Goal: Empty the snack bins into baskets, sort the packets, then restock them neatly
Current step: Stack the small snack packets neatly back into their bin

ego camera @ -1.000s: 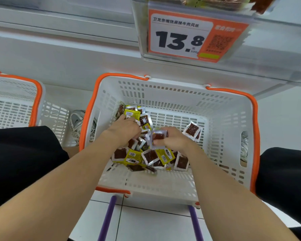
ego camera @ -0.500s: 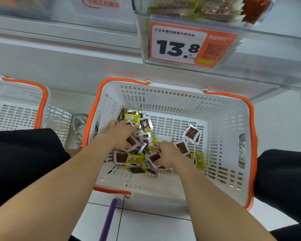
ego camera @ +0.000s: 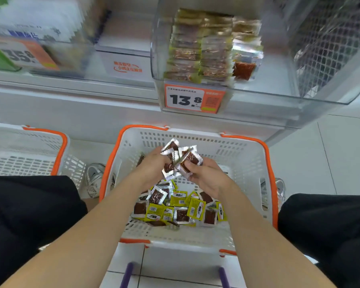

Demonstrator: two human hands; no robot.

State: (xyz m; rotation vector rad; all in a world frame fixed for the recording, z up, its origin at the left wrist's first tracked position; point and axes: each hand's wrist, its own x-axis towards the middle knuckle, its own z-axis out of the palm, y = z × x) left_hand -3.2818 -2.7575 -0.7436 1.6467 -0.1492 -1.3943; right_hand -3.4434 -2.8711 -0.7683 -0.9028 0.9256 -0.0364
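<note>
Gripping a fanned bunch of brown packets (ego camera: 176, 161) between them, the left hand (ego camera: 152, 169) and right hand (ego camera: 208, 179) are held above the basket (ego camera: 197, 139) at centre frame. The left fingers are curled round the bunch from its 9 o'clock side. The right thumb and fingers pinch the nearest packet from 3 o'clock.

Half a second earlier both hands were down in the heap. They have since risen toward the basket's far wall with the brown packets gathered. Loose packets (ego camera: 175, 210) remain on the basket floor at 6 o'clock of the hands. These are brown ones in silver-edged wrappers mixed with yellow ones bearing white barcode panels, and their print is too small to read.

The view has also tipped upward since then. At 12 o'clock a clear bin (ego camera: 157, 48) now shows stacked packets inside. Its orange-and-white price tag (ego camera: 192, 99) reads 13.8, with a line of Chinese characters and a QR code. At 10 o'clock a blurred second tag (ego camera: 27, 56) appears to read 35.8. An orange-lettered sign (ego camera: 127, 67) sits between the two tags and is illegible. A second basket (ego camera: 61, 150) stands at 9 o'clock.
</note>
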